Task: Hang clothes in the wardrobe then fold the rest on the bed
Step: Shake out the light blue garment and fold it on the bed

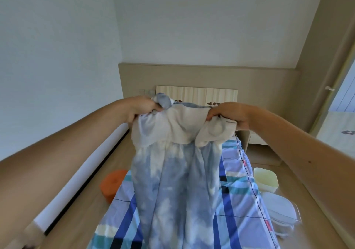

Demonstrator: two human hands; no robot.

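Blue-and-white cloud-dyed fabric, thin and soft, hangs in front of me: a garment (178,172) with a plain white gathered top and a long mottled body falling toward 6 o'clock over the bed (236,172). My left grip (143,107), at 10 o'clock from the cloth's centre, is clenched on a bunched, knotted-looking corner of the top edge. My right grip (228,114), at 2 o'clock, pinches the other corner, so the edge sags between them. The bed carries a smooth sheet checked in blue, teal, lilac and white, and no folded pile shows on the part I can see. I judge this piece is being held up to sort or to begin folding, with most of the folding left to do. No hangers or wardrobe interior are visible, so I cannot tell whether the hanging is finished. On the wood floor sit a rounded orange box (112,183) at 8 o'clock and a cream plastic tub (266,179) at 4 o'clock.
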